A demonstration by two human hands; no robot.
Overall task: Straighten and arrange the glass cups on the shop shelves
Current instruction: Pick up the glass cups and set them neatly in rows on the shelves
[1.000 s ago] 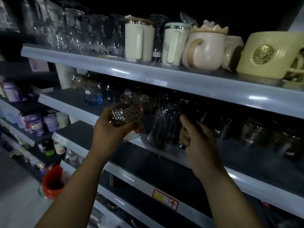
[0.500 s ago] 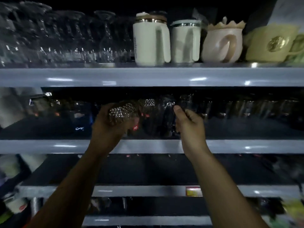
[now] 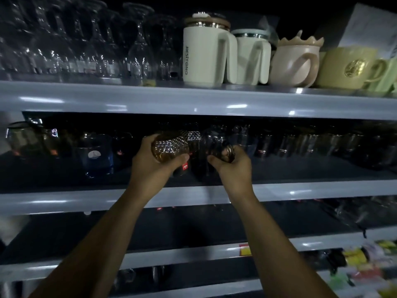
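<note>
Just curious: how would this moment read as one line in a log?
left hand: holds amber cup, tilted | right hand: grips dark glass | place: over middle shelf

Top shelf (image 3: 193, 100), across the upper frame, carries stem glasses (image 3: 86, 46) at left, mugs (image 3: 204, 52) at right. Middle shelf (image 3: 64, 201) at centre bears a row of dark glass cups (image 3: 311, 145).

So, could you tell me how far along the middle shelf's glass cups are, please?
Done, seemingly: the dark tumblers to the right stand in an even row. In hand: the left hand grips a tilted diamond-patterned amber cup, and the right hand holds a dark glass beside it. Left: setting both down and, perhaps, tidying the mixed cups at the left end, though it is too dim to judge.
</note>
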